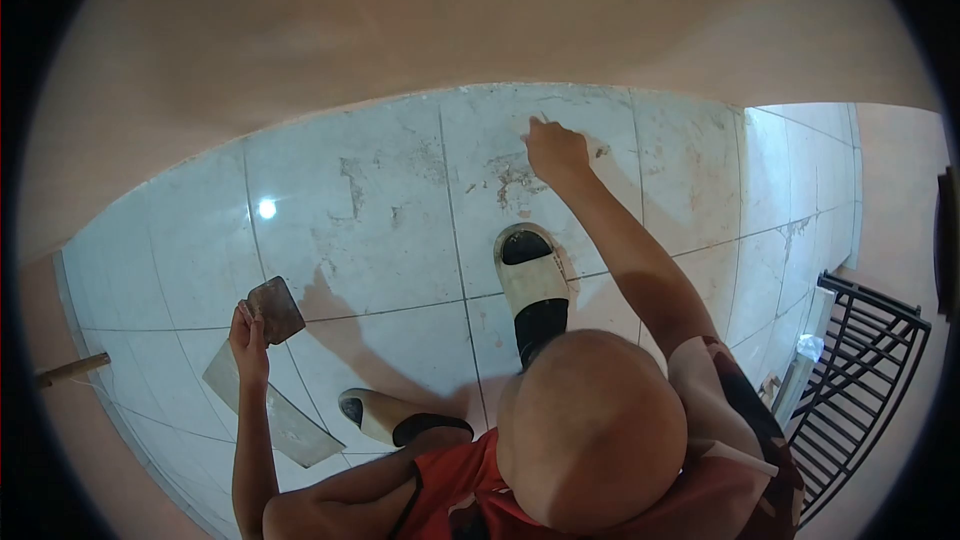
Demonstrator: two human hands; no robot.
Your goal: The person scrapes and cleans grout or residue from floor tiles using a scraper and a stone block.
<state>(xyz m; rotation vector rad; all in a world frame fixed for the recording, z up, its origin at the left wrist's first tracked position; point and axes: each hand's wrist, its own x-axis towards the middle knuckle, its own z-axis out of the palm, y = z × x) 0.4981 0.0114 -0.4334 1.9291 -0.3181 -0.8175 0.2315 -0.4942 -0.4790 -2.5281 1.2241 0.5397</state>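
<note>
My left hand (247,330) is closed on the edge of a brown, stained, flat square plate (276,311), held out at the left over the floor. Behind my left forearm lies a long pale grey strip (290,425), crossing the tiles at a slant. My right hand (557,149) reaches far forward to the floor close to the wall, its fingers curled together and pointing down. Whatever is between those fingers is too small to make out. Around it the white tiled floor (400,270) has brown smears and flakes (510,180).
A beige wall (480,20) curves along the far side. My feet wear slide sandals (535,280) on the tiles. At the right stands a black metal rack (860,370), with a long light bar (808,360) beside it. A wooden stick (75,370) juts in at left.
</note>
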